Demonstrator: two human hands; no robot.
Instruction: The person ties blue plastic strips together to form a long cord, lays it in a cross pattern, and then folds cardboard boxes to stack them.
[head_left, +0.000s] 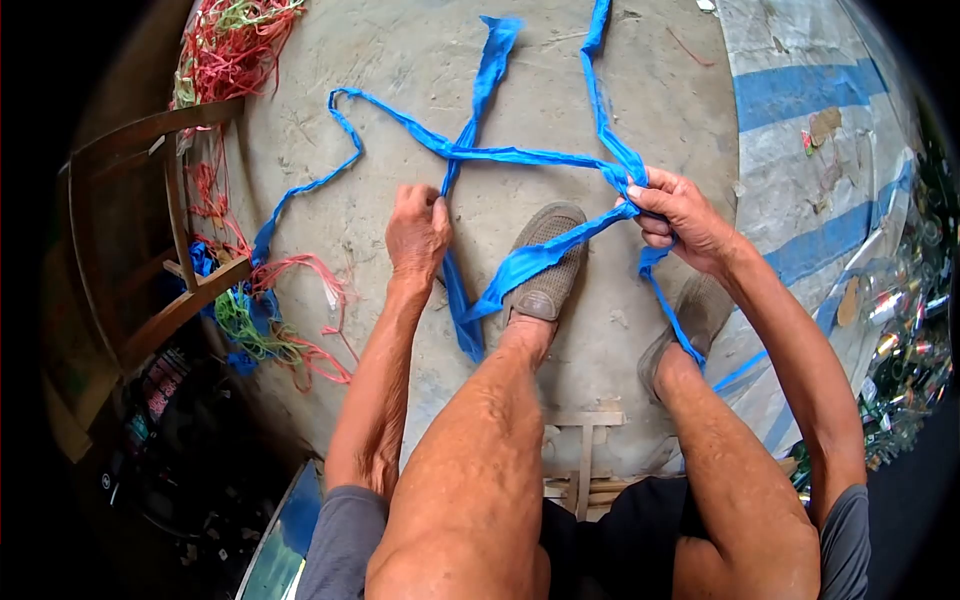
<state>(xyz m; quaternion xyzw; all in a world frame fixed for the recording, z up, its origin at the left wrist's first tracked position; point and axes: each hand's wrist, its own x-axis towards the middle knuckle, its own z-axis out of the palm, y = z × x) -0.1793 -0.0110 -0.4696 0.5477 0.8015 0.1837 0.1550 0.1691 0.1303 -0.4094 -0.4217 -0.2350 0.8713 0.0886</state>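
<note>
A long blue plastic strip [540, 156] runs in crossing lengths over the floor and between my hands. My left hand [418, 232] is closed, its thumb and forefinger pinching the strip where one length hangs down toward the floor. Several lengths come together in my right hand [685, 215], which grips the bunched strip between thumb and fingers. From there one piece slants across my left shoe [548, 275], and another trails down past my right shoe [690, 320]. Whether the lengths are knotted inside my right hand is hidden.
A wooden chair-like frame [150, 125] stands at the left. Red and green string [240, 45] lies tangled at the upper left, with more string [250, 325] below. A white and blue striped tarp [800, 40] covers the right side, beside piled glass-like pieces [905, 340].
</note>
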